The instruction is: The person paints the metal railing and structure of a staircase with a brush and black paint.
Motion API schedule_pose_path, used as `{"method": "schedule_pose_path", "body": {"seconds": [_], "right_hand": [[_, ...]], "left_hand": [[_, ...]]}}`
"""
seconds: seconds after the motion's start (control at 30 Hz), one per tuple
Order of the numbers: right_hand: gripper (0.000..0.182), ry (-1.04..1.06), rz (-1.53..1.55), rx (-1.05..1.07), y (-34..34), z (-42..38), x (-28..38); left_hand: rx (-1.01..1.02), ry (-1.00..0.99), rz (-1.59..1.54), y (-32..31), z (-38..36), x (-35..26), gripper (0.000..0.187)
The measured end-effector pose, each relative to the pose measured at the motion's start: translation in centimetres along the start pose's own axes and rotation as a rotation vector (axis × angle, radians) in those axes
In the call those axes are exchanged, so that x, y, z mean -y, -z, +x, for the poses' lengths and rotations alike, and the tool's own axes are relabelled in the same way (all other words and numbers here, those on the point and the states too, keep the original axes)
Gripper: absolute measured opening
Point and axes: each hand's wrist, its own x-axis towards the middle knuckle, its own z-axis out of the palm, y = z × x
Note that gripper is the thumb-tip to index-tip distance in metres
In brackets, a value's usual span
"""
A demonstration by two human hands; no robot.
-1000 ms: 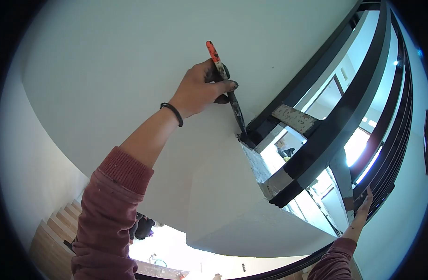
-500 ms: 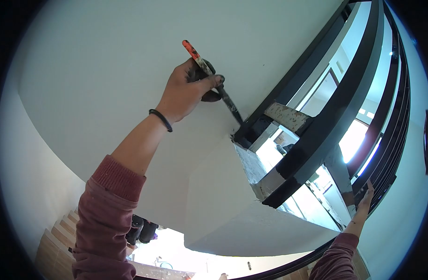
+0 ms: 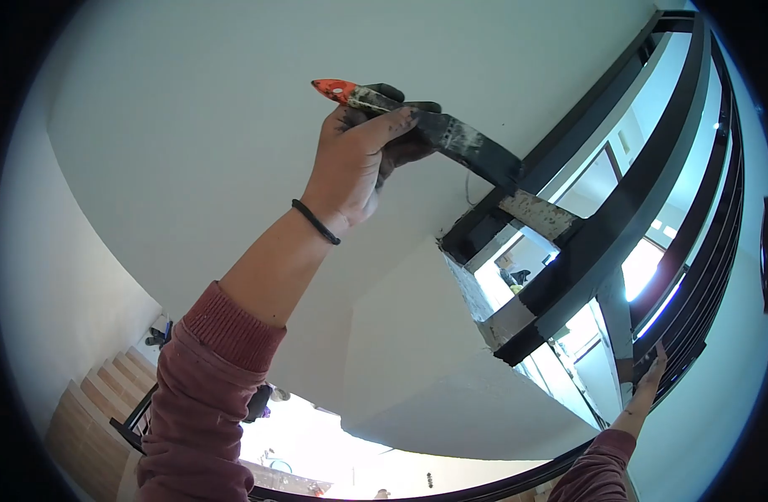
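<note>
My left hand (image 3: 356, 155), its fingers smeared dark, is closed round a paintbrush (image 3: 468, 146) with an orange handle tip. The brush's flat, dark bristles touch the inner dark beam (image 3: 560, 155), just above a short, unevenly painted crosspiece (image 3: 539, 213). A black band circles my left wrist. Far to the right, my right hand (image 3: 652, 368) is closed on the dark railing (image 3: 693, 335); some of its fingers are hidden against the bars.
A pale curved wall (image 3: 233, 167) fills the middle and left. Wooden steps (image 3: 99, 402) descend at the lower left. A curved dark beam (image 3: 643, 167) spans the right, with a roughly finished lower end and bright openings behind it. A dark rail crosses the bottom.
The brush has moved up and right from the inner beam's lower end to above the crosspiece, turning its flat side into view. The whole view has shifted slightly. My right hand remains on the railing.
</note>
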Motion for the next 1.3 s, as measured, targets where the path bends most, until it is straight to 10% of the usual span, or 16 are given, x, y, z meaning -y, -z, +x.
{"method": "schedule_pose_path", "body": {"seconds": [0.57, 0.67, 1.17, 1.3], "right_hand": [[0.034, -0.008, 0.028, -0.045, -3.0, -3.4, 2.6], [0.071, -0.058, 0.033, 0.071, -2.3, -2.6, 2.2], [0.074, -0.056, 0.094, 0.134, -1.7, -2.1, 1.8], [0.031, -0.054, 0.141, -0.01, -4.0, -4.2, 3.1]], "left_hand": [[0.054, 0.073, -0.112, -1.8, 0.4, 2.3, 0.014], [0.008, 0.091, 0.113, -1.2, 0.5, 3.4, 0.013], [0.036, 0.056, -0.079, -0.5, 0.7, 2.4, 0.019], [0.132, 0.075, -0.177, -1.9, -0.2, 2.5, 0.021]]}}
